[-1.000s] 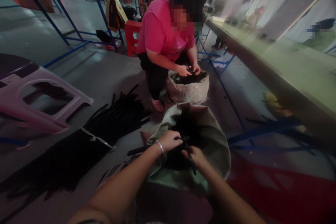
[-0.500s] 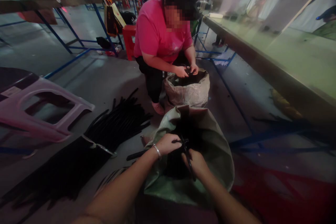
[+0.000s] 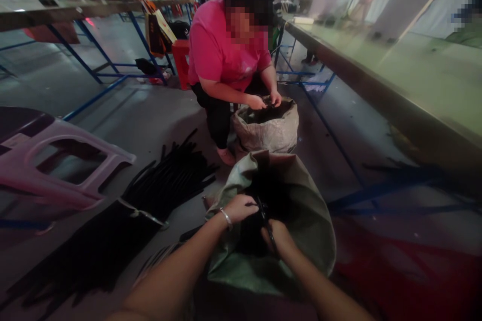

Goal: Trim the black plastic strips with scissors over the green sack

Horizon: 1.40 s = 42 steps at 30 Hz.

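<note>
And here we go, right at the mouth of a green woven sack (image 3: 306, 241) on the floor (image 3: 124, 130): the left hand (image 3: 240, 208), silver bangle (image 3: 226, 218) on the wrist, is closed over the top of a thin black rod (image 3: 266, 223), and the right hand (image 3: 275, 237) is clenched round it lower down! The rod tilts above a dark bundle (image 3: 256, 230) inside the sack. Just beyond, a co-worker (image 3: 226, 50) crouches at a second sack (image 3: 265, 133), both hands (image 3: 261, 102) at its mouth. Over to the left, black rods (image 3: 169, 180) lie fanned out beside a pink plastic stool (image 3: 48, 160).
</note>
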### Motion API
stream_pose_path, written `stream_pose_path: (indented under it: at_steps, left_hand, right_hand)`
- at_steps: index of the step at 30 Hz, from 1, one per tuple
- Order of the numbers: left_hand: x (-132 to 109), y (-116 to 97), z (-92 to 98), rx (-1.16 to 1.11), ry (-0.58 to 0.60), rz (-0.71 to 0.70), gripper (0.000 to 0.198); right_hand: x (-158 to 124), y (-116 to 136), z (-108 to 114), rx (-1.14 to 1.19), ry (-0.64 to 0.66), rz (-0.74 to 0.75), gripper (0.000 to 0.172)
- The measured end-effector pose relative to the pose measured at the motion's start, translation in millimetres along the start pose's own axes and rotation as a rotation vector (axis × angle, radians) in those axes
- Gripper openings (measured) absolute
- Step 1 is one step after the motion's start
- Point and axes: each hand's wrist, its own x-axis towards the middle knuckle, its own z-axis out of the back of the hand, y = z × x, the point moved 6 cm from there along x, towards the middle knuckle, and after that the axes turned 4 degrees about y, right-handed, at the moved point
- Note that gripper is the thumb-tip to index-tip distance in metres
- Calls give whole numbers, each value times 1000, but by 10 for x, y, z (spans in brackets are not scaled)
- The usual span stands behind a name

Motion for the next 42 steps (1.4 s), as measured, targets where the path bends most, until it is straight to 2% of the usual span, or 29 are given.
stream_pose_path:
  at_steps: [6, 13, 19, 25, 31, 34, 42]
  left_hand:
    - [-10, 34, -18, -21, 35, 31, 30]
    - [-18, 76, -18, -102, 9, 79, 30]
    - [-48, 70, 2, -398, -27, 125, 27]
    - [-68, 19, 9, -669, -36, 159, 26]
    - [-92, -23, -46, -699, -37, 194, 23]
    - [-103, -36, -32, -716, -57, 179, 24]
    - [-120, -62, -36, -707, -10, 172, 24]
  right_hand:
    - [-31, -13, -77, 41, -27, 38, 10]
    - [41, -157, -165, 228, 8, -43, 18]
    - [-19, -50, -34, 126, -60, 23, 27]
    - [-63, 53, -25, 90, 5, 117, 19]
    - [-83, 131, -69, 78, 77, 145, 21]
    - [-108, 186, -17, 48, 65, 159, 22]
    - [-119, 216, 32, 8, 76, 106, 21]
